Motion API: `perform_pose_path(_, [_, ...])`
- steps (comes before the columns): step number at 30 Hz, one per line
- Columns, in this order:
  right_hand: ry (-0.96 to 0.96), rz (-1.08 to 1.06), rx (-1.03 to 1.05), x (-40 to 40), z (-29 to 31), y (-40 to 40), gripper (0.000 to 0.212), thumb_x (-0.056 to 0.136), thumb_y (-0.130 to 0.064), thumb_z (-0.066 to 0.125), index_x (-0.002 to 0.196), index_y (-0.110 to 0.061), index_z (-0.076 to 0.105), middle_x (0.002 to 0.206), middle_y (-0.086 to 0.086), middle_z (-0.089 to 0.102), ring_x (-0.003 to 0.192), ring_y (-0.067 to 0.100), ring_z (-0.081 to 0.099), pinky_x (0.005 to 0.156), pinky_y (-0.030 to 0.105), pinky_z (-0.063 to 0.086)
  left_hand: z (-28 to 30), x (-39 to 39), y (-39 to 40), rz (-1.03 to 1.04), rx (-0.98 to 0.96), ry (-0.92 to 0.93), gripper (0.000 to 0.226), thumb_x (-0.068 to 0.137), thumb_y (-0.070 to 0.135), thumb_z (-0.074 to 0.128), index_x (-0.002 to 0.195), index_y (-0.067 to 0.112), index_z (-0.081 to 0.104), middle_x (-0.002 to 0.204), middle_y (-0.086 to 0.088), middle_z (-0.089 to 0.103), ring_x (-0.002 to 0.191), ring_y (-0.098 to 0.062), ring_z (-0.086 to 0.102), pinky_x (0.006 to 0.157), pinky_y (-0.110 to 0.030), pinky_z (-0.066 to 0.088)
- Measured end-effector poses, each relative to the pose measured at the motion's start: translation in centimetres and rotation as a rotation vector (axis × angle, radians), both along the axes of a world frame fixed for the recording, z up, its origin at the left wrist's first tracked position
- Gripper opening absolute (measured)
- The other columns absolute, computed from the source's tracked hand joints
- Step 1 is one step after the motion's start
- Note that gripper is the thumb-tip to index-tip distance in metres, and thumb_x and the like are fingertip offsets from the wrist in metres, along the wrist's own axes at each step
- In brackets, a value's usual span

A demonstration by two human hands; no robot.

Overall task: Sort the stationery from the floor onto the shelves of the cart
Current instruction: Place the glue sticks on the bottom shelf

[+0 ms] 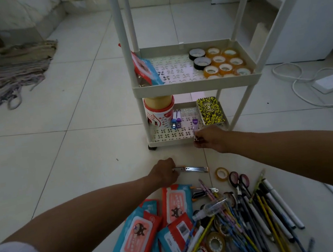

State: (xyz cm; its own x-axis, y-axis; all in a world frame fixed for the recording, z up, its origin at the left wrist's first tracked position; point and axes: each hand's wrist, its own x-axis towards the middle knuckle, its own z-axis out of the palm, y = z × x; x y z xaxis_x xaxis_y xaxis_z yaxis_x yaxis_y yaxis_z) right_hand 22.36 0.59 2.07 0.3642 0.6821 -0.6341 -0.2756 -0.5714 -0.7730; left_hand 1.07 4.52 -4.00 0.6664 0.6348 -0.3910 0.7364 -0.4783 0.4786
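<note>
You look down at a tiled floor (pixel 75 118) with a white cart (pixel 196 83) ahead of you. Your right hand (pixel 209 139) reaches to the front edge of the cart's lower shelf (pixel 170 137), its fingers pinched on the near end of a purple stapler (pixel 194 126) that lies on the shelf. Your left hand (pixel 165 173) rests on the floor in front of the cart, fingers curled on one end of a silver stapler (pixel 192 169) that lies flat on the tiles. On the lower shelf also sit two more small staplers (pixel 176 118), a yellow spiral notebook (pixel 211 111) at the right and a white tub (pixel 159 114) at the left. The shelf above holds two black tape rolls (pixel 198 57) and a cluster of clear tape rolls (pixel 225 63) at the right, with a wipes pack (pixel 146 71) leaning at the left. Near you on the floor lies the unsorted heap: wipes packs (pixel 151 227), pens and pencils (pixel 261 214), scissors (pixel 239 179), a small spray bottle (pixel 210 210) and loose tape rolls (pixel 215 243); one tape roll (pixel 222 173) lies just right of the silver stapler. A rug (pixel 16 71) lies far left, and a white cable (pixel 300 84) at the right.
</note>
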Motion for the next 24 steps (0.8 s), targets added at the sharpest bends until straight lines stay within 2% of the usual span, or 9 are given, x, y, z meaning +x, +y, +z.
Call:
perform_pose_path(4, [-0.091, -0.009, -0.048, -0.4, 0.4, 1.4, 0.014, 0.099, 0.001, 0.048, 0.112, 0.002, 0.051, 0.080, 0.014, 0.057, 0.062, 0.022, 0.059, 0.046, 0.026, 0.055, -0.2, 0.2, 0.5, 0.018, 0.048, -0.020, 0.029, 0.092, 0.032, 0.064, 0.106, 0.007, 0.062, 0.109, -0.015, 0.069, 0.097, -0.032, 0.067, 0.071, -0.032, 0.051])
perform_pose_path(8, [-0.187, -0.028, -0.050, -0.7, 0.0, 2.1, 0.012, 0.100, 0.001, 0.040, 0.107, -0.005, 0.048, 0.082, 0.012, 0.057, 0.057, 0.019, 0.055, 0.047, 0.026, 0.051, -0.2, 0.2, 1.3, -0.012, 0.057, -0.014, 0.031, 0.092, 0.032, 0.064, 0.110, 0.007, 0.063, 0.115, -0.015, 0.068, 0.103, -0.031, 0.065, 0.078, -0.034, 0.052])
perform_pose_path(11, [-0.365, -0.020, -0.044, -0.3, -0.8, 2.7, 0.014, 0.100, -0.004, 0.046, 0.109, -0.002, 0.056, 0.091, 0.016, 0.061, 0.058, 0.019, 0.058, 0.050, 0.024, 0.051, -0.2, 0.4, 1.4, -0.007, 0.019, -0.012, 0.032, 0.093, 0.033, 0.064, 0.112, 0.007, 0.063, 0.117, -0.015, 0.067, 0.107, -0.032, 0.064, 0.082, -0.034, 0.052])
perform_pose_path(13, [-0.595, 0.067, -0.039, 0.3, -0.9, 3.0, 0.014, 0.098, -0.010, 0.055, 0.096, -0.001, 0.066, 0.086, 0.016, 0.067, 0.061, 0.019, 0.062, 0.056, 0.025, 0.050, -0.3, 0.5, 1.3, -0.004, 0.000, -0.014, 0.031, 0.093, 0.033, 0.064, 0.111, 0.008, 0.063, 0.116, -0.014, 0.067, 0.105, -0.031, 0.064, 0.080, -0.033, 0.051])
perform_pose_path(15, [-0.742, 0.119, -0.032, 0.7, -0.6, 3.5, 0.016, 0.095, -0.014, 0.061, 0.092, -0.001, 0.070, 0.083, 0.014, 0.070, 0.068, 0.021, 0.066, 0.056, 0.025, 0.048, -0.3, 0.6, 1.0, -0.025, -0.012, -0.016, 0.030, 0.093, 0.033, 0.064, 0.111, 0.008, 0.063, 0.115, -0.013, 0.068, 0.102, -0.029, 0.065, 0.077, -0.031, 0.051])
perform_pose_path(18, [-0.804, 0.132, -0.063, 1.4, -0.9, 5.1, 0.023, 0.092, -0.021, 0.065, 0.096, 0.001, 0.068, 0.087, 0.014, 0.071, 0.076, 0.026, 0.069, 0.063, 0.032, 0.052, -0.6, 0.5, 0.6, -0.055, -0.032, -0.023, 0.030, 0.093, 0.033, 0.064, 0.109, 0.008, 0.064, 0.113, -0.013, 0.068, 0.099, -0.028, 0.066, 0.072, -0.028, 0.047])
perform_pose_path(20, [-0.814, 0.130, -0.081, 1.7, -1.2, 6.6, 0.024, 0.091, -0.021, 0.065, 0.096, 0.003, 0.065, 0.085, 0.013, 0.068, 0.078, 0.027, 0.067, 0.057, 0.030, 0.051, -0.8, 0.4, 0.4, -0.063, -0.029, -0.029, 0.031, 0.093, 0.034, 0.065, 0.109, 0.008, 0.065, 0.113, -0.013, 0.069, 0.100, -0.028, 0.066, 0.071, -0.026, 0.045])
perform_pose_path(22, [-0.851, 0.129, -0.093, 1.7, -1.4, 8.0, 0.019, 0.092, -0.024, 0.064, 0.097, -0.006, 0.059, 0.085, 0.010, 0.060, 0.081, 0.024, 0.060, 0.051, 0.025, 0.039, -1.2, 0.3, 0.2, -0.048, -0.044, -0.041, 0.031, 0.093, 0.034, 0.064, 0.111, 0.008, 0.065, 0.112, -0.012, 0.069, 0.099, -0.027, 0.066, 0.070, -0.025, 0.044])
perform_pose_path(24, [-0.892, 0.132, -0.112, 1.6, -2.0, 9.3, 0.019, 0.091, -0.024, 0.064, 0.106, -0.016, 0.054, 0.095, 0.013, 0.056, 0.089, 0.021, 0.056, 0.062, 0.023, 0.039, -1.5, 0.3, 0.2, -0.040, -0.066, -0.057, 0.030, 0.094, 0.033, 0.064, 0.112, 0.008, 0.065, 0.112, -0.011, 0.069, 0.098, -0.025, 0.066, 0.070, -0.023, 0.043])
